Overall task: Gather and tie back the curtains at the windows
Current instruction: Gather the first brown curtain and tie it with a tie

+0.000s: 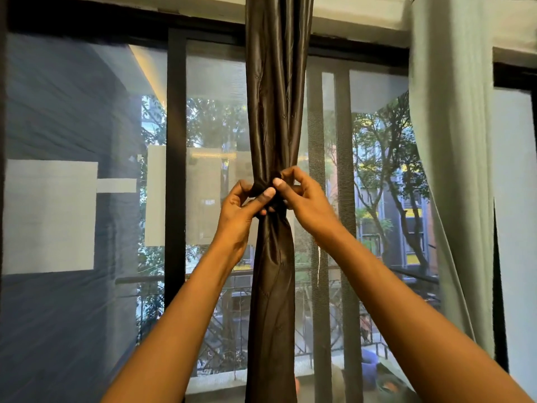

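I see my left hand [241,205] and right hand [296,196] both pinching the tie [263,191] cinched around the brown curtain [273,112]; between my fingertips the glossy fabric may slip, loosening the knot.

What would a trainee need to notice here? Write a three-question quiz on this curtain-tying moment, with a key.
1. True or false: the dark brown curtain is gathered into one narrow bundle in front of the window frame.
2. Where do the left hand and right hand meet?
A. At the top rail
B. At the knot at the bundle's pinched middle
C. On the pale green curtain
3. Fill in: the pale green curtain hangs to the ____ of the brown one.

Key: 1 true; 2 B; 3 right
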